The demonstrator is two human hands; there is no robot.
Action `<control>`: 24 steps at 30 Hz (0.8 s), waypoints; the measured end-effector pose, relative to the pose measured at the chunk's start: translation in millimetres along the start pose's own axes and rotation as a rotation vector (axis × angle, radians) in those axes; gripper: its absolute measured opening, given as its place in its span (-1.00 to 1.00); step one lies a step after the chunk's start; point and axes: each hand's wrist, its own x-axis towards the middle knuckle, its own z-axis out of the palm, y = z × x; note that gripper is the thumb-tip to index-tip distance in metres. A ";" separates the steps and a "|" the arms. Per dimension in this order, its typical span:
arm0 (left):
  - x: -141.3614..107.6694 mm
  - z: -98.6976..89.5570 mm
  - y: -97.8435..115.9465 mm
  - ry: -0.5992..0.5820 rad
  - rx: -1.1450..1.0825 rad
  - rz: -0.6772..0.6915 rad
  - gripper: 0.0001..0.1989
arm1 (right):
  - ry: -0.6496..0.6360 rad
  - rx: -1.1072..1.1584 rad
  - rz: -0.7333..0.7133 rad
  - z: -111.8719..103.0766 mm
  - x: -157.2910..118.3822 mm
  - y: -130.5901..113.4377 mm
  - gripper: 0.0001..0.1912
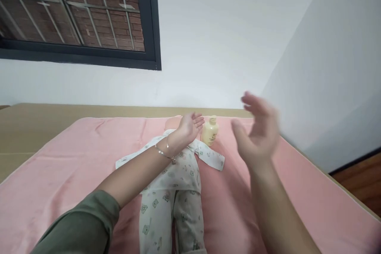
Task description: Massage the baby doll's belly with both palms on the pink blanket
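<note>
My left hand [191, 126], with a bracelet on the wrist, is stretched out palm up with nothing in it. It hovers over the upper chest of a baby doll [181, 170] in white patterned pajamas, hiding part of its head. The doll lies on its back, legs toward me and one sleeve out to the right. Just right of my left hand stands a pale yellow pump-style bottle [210, 131]. My right hand [258, 129] is raised to the right of the bottle, blurred by motion, thumb and fingers apart and holding nothing.
A pink sheet [89, 158] with some wrinkles covers most of the wooden table [38, 127]. Behind it rises a white wall [208, 47] with a barred, dark-framed window [153, 27]. A brown wooden panel [363, 182] shows at the lower right.
</note>
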 end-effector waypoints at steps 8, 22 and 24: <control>-17.8 -7.9 -8.9 -0.072 -0.169 -0.133 -0.54 | 0.263 0.192 -0.045 22.2 -13.9 -2.6 -0.81; -38.8 -31.4 -1.0 -0.153 -0.225 -0.172 -0.42 | 0.024 -0.001 0.322 43.4 -14.5 54.9 -0.65; -30.3 -30.6 -3.7 -0.149 -0.227 -0.196 -0.40 | -0.065 -0.094 0.290 44.4 -13.3 68.0 -0.58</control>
